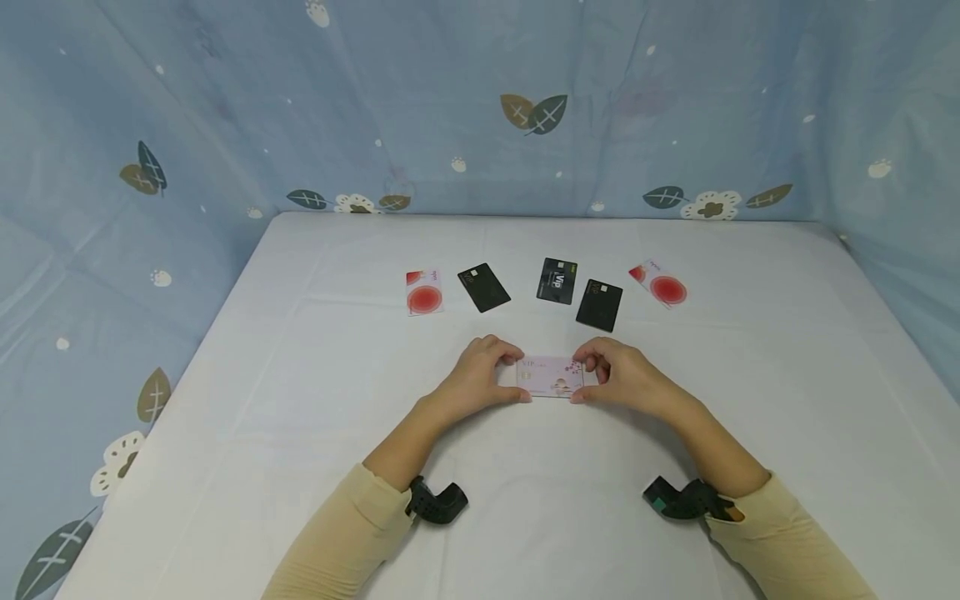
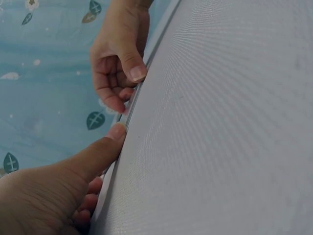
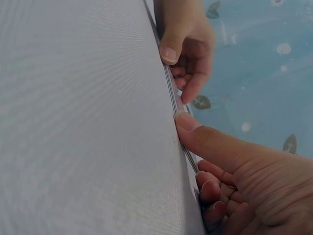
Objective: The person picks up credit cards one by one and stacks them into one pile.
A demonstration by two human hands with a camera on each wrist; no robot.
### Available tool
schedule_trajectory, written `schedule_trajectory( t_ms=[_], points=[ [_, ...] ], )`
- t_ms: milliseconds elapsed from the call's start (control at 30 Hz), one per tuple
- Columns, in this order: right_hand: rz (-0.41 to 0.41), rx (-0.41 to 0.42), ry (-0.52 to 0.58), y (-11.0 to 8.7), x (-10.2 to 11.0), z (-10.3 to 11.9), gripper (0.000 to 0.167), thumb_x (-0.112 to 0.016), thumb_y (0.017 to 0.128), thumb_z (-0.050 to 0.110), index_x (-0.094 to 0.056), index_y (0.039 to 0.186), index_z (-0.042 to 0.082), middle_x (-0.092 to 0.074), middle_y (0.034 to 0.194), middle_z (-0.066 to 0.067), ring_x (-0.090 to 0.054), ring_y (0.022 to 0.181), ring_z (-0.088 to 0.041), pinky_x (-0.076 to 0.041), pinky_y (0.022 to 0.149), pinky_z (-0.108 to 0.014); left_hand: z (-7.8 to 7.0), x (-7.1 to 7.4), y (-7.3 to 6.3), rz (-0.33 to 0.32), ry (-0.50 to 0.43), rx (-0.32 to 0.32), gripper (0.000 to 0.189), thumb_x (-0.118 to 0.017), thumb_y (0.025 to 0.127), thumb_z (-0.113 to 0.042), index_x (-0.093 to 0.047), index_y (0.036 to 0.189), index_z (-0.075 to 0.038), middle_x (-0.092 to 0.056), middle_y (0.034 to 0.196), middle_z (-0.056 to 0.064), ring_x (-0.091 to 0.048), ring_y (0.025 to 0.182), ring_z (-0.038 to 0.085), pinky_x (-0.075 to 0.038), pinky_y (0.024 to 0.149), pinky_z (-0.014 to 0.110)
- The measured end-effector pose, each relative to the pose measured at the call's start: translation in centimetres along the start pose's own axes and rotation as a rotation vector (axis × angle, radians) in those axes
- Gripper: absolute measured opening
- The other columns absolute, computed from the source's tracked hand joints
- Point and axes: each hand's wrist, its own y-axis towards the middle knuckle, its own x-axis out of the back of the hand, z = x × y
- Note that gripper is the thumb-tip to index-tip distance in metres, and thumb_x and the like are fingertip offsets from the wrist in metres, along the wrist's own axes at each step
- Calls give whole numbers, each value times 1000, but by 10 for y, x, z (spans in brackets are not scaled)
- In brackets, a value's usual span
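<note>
A pale pink VIP card (image 1: 550,377) with a floral print lies flat at the middle of the white table, its long side running left to right. My left hand (image 1: 486,372) pinches its left end, thumb at the near corner and fingers at the far one. At the opposite end my right hand (image 1: 621,375) grips it the same way. Seen edge-on in the right wrist view, thin layered edges (image 3: 172,93) show between the two thumbs. Both wrist views show the thumbs low against the tabletop, with the other fingers curled behind.
Beyond the hands lie a red-and-white card (image 1: 424,293), a black card (image 1: 484,287), a black Vip card (image 1: 557,281), another black card (image 1: 599,305) and a second red-and-white card (image 1: 660,284). Blue patterned cloth (image 1: 450,100) hangs behind the white table (image 1: 300,375).
</note>
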Motion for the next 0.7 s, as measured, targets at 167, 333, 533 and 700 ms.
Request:
schedule_trajectory(
  t_ms=[167,333,533,700],
  points=[
    [1,9,1,1,1,0,50,-86,67,19,-60,106,3,-51,84,-3,-47,70,-15,-40,60,-21,0,1,2,9,-26,25,55,-85,68,-29,-61,113,-6,-54,100,3,-44,94,18,-38,85,33],
    [6,2,10,1,2,0,49,-86,66,19,-60,105,4,-51,84,-3,-47,70,-15,-40,60,-21,0,1,3,15,-32,38,55,-85,68,-28,-61,112,-6,-54,99,2,-44,93,17,-38,84,32],
    [12,-7,31,1,2,1,49,-86,66,18,-60,106,4,-51,84,-3,-47,70,-15,-40,60,-21,1,1,3,8,-45,41,56,-86,67,-28,-62,112,-5,-54,97,3,-45,93,17,-38,84,32],
    [11,3,36,1,3,-1,50,-87,66,20,-61,106,4,-52,83,-3,-47,69,-15,-40,59,-21,1,2,3,-5,-48,24,58,-88,64,-28,-63,111,-4,-54,95,2,-44,90,16,-38,82,31]
  ],
)
